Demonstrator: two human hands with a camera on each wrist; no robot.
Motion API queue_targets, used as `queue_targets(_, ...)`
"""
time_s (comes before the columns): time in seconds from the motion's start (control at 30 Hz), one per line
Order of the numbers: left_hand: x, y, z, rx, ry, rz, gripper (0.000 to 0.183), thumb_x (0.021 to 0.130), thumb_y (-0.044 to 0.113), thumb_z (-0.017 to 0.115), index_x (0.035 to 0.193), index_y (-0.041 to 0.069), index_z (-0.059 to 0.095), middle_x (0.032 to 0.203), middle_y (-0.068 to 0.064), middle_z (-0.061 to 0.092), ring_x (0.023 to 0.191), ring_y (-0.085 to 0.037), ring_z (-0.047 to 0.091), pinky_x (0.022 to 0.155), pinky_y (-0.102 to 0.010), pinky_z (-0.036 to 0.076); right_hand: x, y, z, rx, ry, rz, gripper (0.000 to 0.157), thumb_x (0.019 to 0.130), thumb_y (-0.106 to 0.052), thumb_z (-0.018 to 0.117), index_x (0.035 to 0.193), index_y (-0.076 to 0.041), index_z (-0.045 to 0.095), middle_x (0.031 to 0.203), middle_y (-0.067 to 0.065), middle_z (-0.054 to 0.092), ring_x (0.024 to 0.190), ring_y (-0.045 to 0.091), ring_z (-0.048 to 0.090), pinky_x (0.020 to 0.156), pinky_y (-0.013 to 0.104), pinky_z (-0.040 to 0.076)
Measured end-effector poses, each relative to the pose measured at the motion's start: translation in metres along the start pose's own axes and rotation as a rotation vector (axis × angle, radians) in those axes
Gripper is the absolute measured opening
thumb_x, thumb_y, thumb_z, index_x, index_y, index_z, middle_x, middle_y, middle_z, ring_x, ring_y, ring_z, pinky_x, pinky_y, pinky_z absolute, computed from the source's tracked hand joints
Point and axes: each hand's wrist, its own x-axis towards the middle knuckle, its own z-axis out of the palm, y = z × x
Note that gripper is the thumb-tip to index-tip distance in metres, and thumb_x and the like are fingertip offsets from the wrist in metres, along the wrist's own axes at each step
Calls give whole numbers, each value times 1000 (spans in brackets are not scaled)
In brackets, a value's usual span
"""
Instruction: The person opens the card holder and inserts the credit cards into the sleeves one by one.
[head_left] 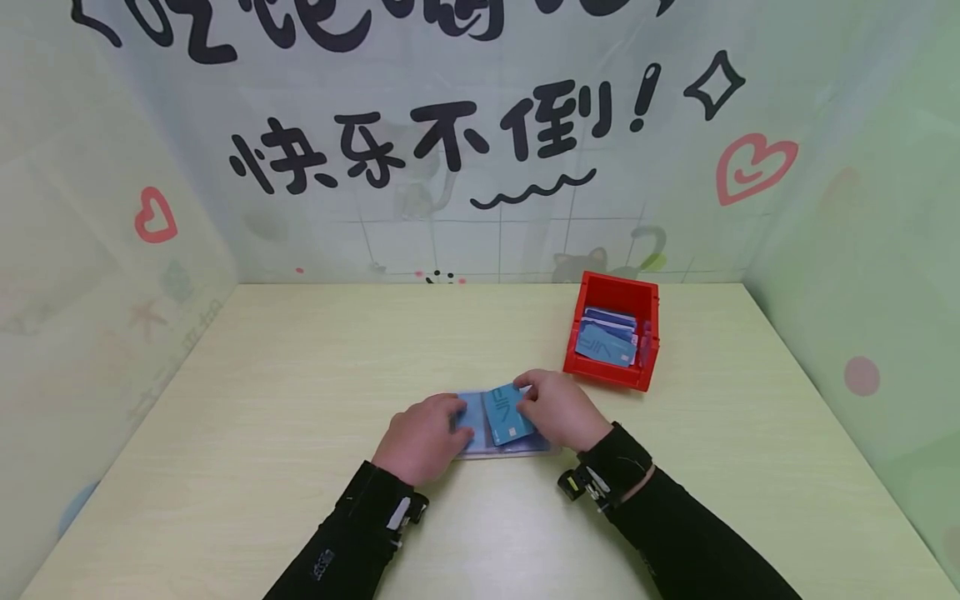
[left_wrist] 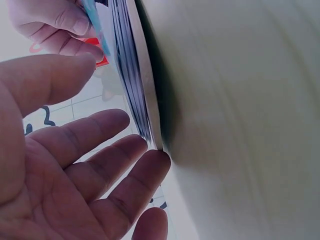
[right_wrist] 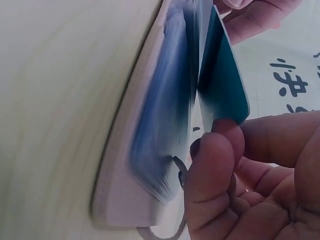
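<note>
A card holder booklet [head_left: 472, 433] with clear plastic sleeves lies spread on the table in the head view. My right hand [head_left: 562, 408] pinches a blue card [head_left: 507, 414] between thumb and fingers, slightly tilted over the right-hand page. In the right wrist view that card [right_wrist: 222, 75] stands off the stacked sleeves [right_wrist: 165, 115], held at its near end. My left hand [head_left: 423, 437] rests at the booklet's left edge. The left wrist view shows its fingers [left_wrist: 130, 190] lightly bent, fingertips against the holder's edge, nothing gripped.
Behind and right of the booklet stands a red bin [head_left: 611, 379] containing several blue and purple cards [head_left: 606, 343]. A pale wooden table [head_left: 337, 350] extends around both hands. Printed wall sheets border it at the back and sides. A cord loop [right_wrist: 175, 225] hangs by the holder's end.
</note>
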Motion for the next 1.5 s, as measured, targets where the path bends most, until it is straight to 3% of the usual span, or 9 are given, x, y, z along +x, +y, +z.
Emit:
queue_targets(0.2,0,0,0,-9,-1,2,48,99,30,74,140,5,67,147,-11,64,132,-33,64,108,-54,53,1,-1,1,6,8,1,39,99,-11,72,138,-12,66,103,10,65,84,22,61,59,26,48)
queue_targets(0.7,-1,1,-1,-12,-4,-4,49,100,31,73,141,5,66,148,-12,63,134,-34,63,110,-55,52,-1,-2,10,-122,-4,-57,42,98,-14,75,139,-9,67,102,6,66,96,21,59,83,32,57)
queue_targets(1.0,0,0,1,-8,4,8,49,100,30,72,141,5,66,149,-12,63,136,-34,62,111,-55,51,-2,-3,15,-157,-3,-85,44,97,-14,76,139,-7,67,116,6,69,103,23,61,104,44,57)
queue_targets(1.27,-1,-1,2,5,0,19,48,100,29,73,140,5,67,149,-12,63,136,-34,61,110,-56,51,-3,-4,18,-147,-21,-82,49,96,-16,77,142,-5,65,132,9,70,114,24,63,110,48,53)
queue_targets(1.5,-2,-2,2,-10,-6,16,48,100,29,72,141,5,66,149,-12,63,138,-35,60,111,-57,50,-8,-7,21,-173,-22,-104,48,97,-16,76,142,-3,65,135,10,70,116,25,64,111,49,52)
